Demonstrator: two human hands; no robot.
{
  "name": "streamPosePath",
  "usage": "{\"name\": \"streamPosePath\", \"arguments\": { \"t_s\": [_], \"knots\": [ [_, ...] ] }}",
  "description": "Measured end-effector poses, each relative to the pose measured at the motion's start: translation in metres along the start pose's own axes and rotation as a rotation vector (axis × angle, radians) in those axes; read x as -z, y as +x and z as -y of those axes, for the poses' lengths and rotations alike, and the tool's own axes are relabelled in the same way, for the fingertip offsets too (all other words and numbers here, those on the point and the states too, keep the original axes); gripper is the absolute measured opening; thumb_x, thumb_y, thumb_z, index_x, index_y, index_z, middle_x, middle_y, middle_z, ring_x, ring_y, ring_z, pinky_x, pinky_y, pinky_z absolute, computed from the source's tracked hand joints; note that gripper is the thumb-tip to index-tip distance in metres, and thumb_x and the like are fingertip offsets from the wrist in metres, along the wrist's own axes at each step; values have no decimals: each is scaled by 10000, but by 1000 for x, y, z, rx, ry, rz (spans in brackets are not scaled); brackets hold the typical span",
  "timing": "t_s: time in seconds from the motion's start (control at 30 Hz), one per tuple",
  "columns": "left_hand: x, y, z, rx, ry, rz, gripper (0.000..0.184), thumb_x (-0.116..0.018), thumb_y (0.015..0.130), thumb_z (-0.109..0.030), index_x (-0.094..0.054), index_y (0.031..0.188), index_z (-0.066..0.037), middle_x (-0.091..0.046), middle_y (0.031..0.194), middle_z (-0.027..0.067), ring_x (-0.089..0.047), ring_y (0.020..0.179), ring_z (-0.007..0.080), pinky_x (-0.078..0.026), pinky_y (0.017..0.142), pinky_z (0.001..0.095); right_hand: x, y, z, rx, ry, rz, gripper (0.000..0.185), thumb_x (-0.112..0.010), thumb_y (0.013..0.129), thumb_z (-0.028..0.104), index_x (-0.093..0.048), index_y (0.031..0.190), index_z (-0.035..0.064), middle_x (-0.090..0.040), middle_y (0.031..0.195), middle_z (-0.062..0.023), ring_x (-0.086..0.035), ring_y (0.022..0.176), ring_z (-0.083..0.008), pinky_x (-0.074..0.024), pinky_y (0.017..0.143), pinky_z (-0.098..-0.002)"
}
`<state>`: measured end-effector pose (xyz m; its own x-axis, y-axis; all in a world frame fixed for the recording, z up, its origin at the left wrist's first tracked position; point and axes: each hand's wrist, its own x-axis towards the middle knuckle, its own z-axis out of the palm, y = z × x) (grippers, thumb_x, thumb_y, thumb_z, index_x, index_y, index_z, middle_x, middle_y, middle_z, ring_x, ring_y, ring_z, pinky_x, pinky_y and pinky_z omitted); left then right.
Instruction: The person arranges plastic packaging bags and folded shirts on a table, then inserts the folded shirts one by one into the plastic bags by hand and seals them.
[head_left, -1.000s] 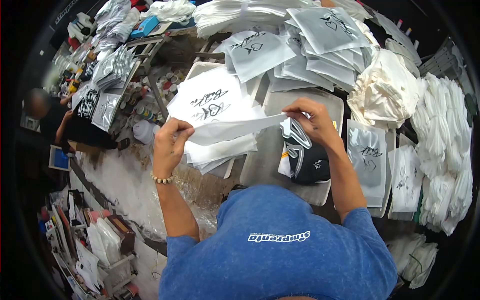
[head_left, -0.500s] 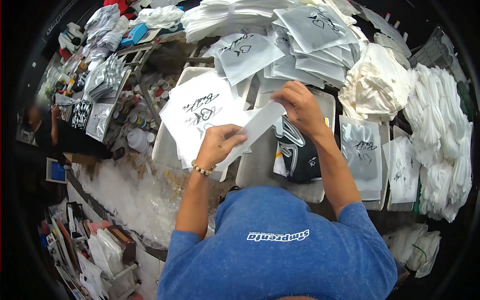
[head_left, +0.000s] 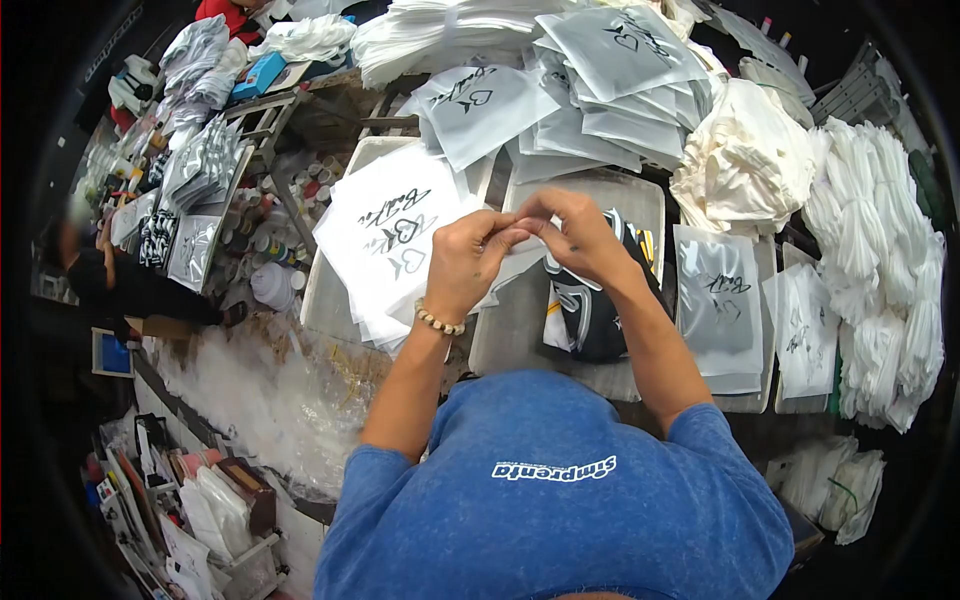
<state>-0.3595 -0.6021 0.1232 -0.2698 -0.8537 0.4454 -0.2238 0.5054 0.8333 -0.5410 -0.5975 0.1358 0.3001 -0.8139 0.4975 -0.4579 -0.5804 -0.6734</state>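
My left hand [head_left: 465,258] and my right hand [head_left: 578,235] meet above the trays, fingertips pinched together on a frosted plastic bag [head_left: 515,267]. Most of that bag is hidden by my hands. Left of them lies a fanned pile of white bags with black lettering [head_left: 375,225]. Under my right hand, a folded black garment with white and yellow trim [head_left: 585,320] rests in a pale tray [head_left: 500,345].
Stacked frosted printed bags [head_left: 610,115] stand at the back, beside a cream cloth bundle [head_left: 745,160]. More bags [head_left: 718,310] lie on the right, next to hanging white bundles [head_left: 870,230]. Another person [head_left: 95,265] is at the far left.
My hands have come together; the right moved left and down, the left moved right and slightly up. The bag, stretched between them before, is now mostly covered by my fingers.
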Motion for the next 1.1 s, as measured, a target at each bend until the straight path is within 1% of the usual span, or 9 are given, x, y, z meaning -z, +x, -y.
{"name": "streamPosePath", "arguments": {
  "t_s": [0.17,0.3,0.5,0.6,0.67,0.8,0.87,1.07,1.1],
  "knots": [
    [18,-15,8,-91,204,46,121,-710,835,-108,-687,826,10,-682,758,119,-661,634,229,-509,584,315,34,5,-13,-40,-91,-46,60,-635,829,-12,-610,883,-15,-630,799,-115,-609,772,-232,-476,735,-324],
    [74,-49,35,102,286,148,124,-721,819,-104,-677,811,11,-686,795,130,-677,731,240,-516,661,338,78,2,-44,-169,-87,-263,66,-580,870,-65,-604,898,-10,-597,782,-63,-573,745,-148,-459,700,-269],
    [55,-42,27,72,168,201,159,-733,813,-91,-709,928,16,-697,884,133,-658,842,196,-503,744,290,39,18,-29,-100,57,-45,32,-577,890,-34,-594,903,-10,-590,768,-59,-562,638,-132,-447,590,-266],
    [35,-34,32,95,65,229,232,-725,832,-155,-717,992,14,-721,899,136,-669,777,218,-514,719,298,33,22,-25,-76,34,-22,29,-593,884,-28,-597,903,-7,-604,789,-60,-618,693,-140,-465,606,-265],
    [26,-34,42,307,-61,241,240,-722,836,-144,-712,984,45,-726,872,135,-669,753,177,-517,713,279,35,22,-23,-82,-1,-33,33,-608,876,-24,-599,901,-4,-609,792,-62,-646,722,-143,-475,614,-263],
    [13,-32,40,395,-166,101,174,-755,809,-112,-738,890,41,-722,744,101,-631,635,93,-499,593,240,13,9,-13,45,69,-372,187,-712,847,81,-577,946,-3,-594,788,-80,-594,678,-175,-483,617,-287],
    [4,-30,39,370,-193,35,162,-777,788,-116,-737,829,35,-708,688,80,-609,595,71,-476,553,217,-1,-9,1,-346,-52,-401,317,-783,800,162,-532,932,20,-563,776,-53,-564,678,-133,-463,595,-256],
    [5,-19,26,380,96,177,156,-799,767,-94,-702,753,27,-664,643,44,-550,559,70,-438,538,221,-45,-22,-36,-384,425,-565,384,-775,780,161,-457,962,42,-511,742,-22,-531,664,-100,-442,576,-257],
    [8,-11,32,329,79,130,136,-788,772,-81,-701,761,23,-668,665,45,-547,566,70,-434,536,227,-33,-15,-39,-323,279,-569,356,-746,779,103,-457,975,34,-517,762,-23,-528,664,-100,-442,581,-269]
  ]
}}
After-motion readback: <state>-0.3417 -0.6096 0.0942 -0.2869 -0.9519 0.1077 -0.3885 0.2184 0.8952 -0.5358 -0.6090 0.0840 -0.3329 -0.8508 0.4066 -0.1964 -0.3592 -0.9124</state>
